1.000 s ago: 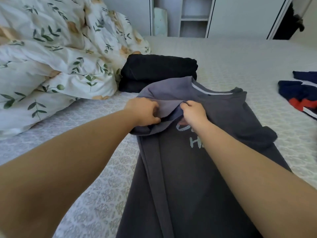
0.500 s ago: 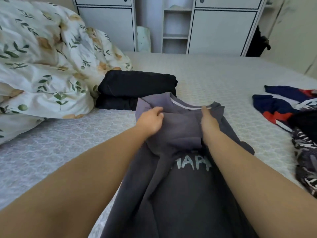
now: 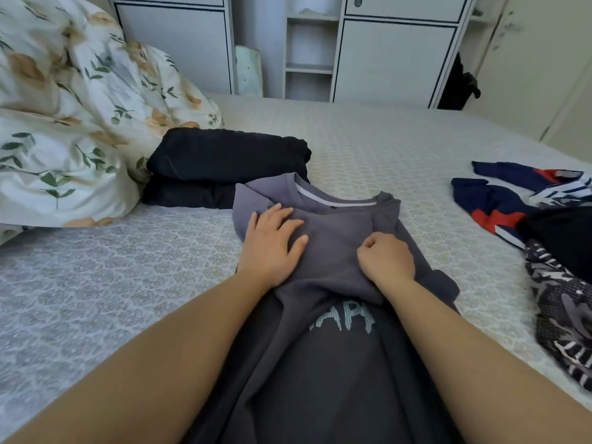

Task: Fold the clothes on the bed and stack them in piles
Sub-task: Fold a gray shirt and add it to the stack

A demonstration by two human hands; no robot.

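The left hand point(image 3: 275, 241) now lies flat with fingers spread on the folded-over sleeve of the grey sweatshirt point(image 3: 323, 363), no longer pinching it; the right hand point(image 3: 386, 257) is fisted lower.

The bed point(image 3: 400, 145) carries a grey shirt point(image 3: 320, 363), black pile point(image 3: 224, 158), duvet point(image 3: 64, 123).

The grey shirt's point(image 3: 320, 363) hem runs off the bottom edge (its lettering point(image 3: 344, 320) partly covered).
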